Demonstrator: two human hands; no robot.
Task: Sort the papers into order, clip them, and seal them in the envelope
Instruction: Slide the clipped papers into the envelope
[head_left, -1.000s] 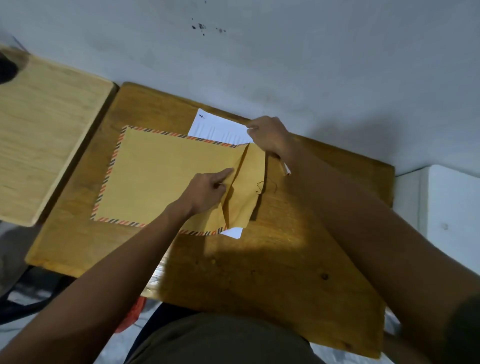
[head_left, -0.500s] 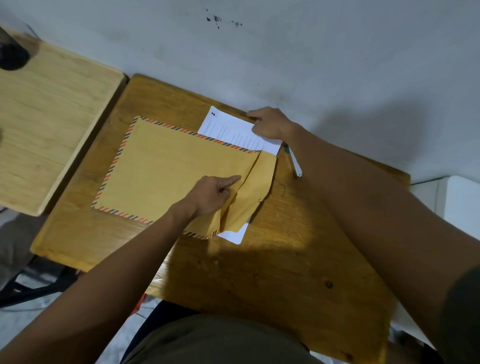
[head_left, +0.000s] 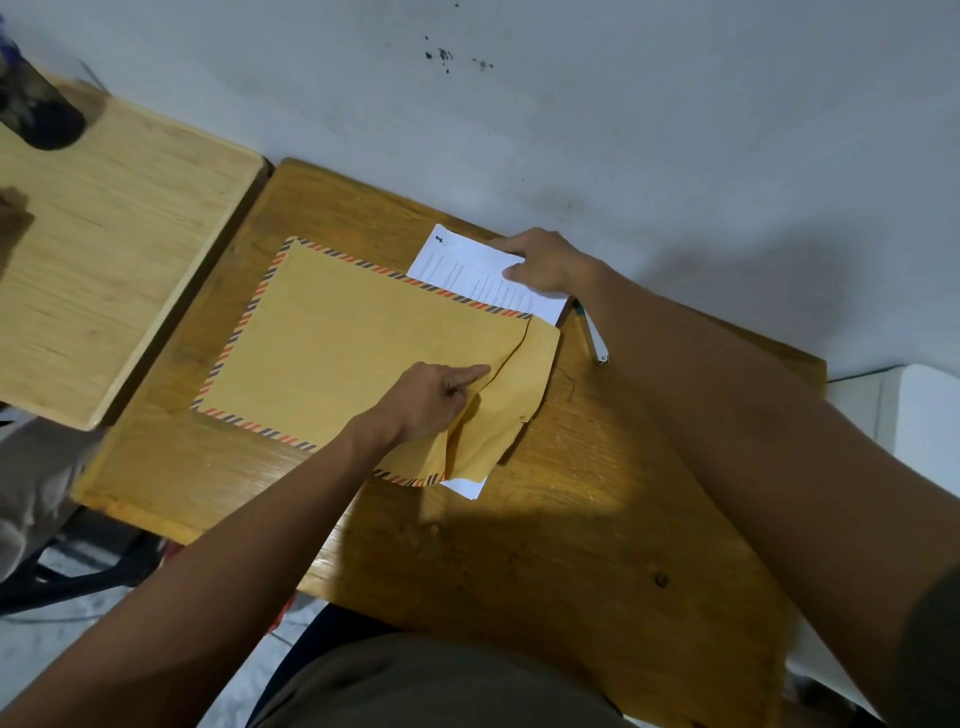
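Observation:
A brown envelope (head_left: 353, 338) with a red-and-blue striped border lies flat on the wooden desk (head_left: 545, 519). Its flap (head_left: 524, 384) is open toward the right. My left hand (head_left: 434, 402) holds the envelope's front layer at the mouth, index finger stretched along it and the other fingers curled. White printed papers (head_left: 462, 267) lie under the envelope, showing past its far edge. One paper corner (head_left: 467, 487) peeks out at the near edge. My right hand (head_left: 545, 262) pinches the papers at their far right corner, thumb on top.
A white pen (head_left: 592, 338) lies on the desk just right of the flap, under my right forearm. A second, lighter wooden table (head_left: 114, 270) stands to the left with a dark object (head_left: 41, 117) on it. The wall runs close behind the desk.
My right hand has left the flap and moved up to the papers' far corner, uncovering the pen. My left hand has stayed at the envelope's mouth.

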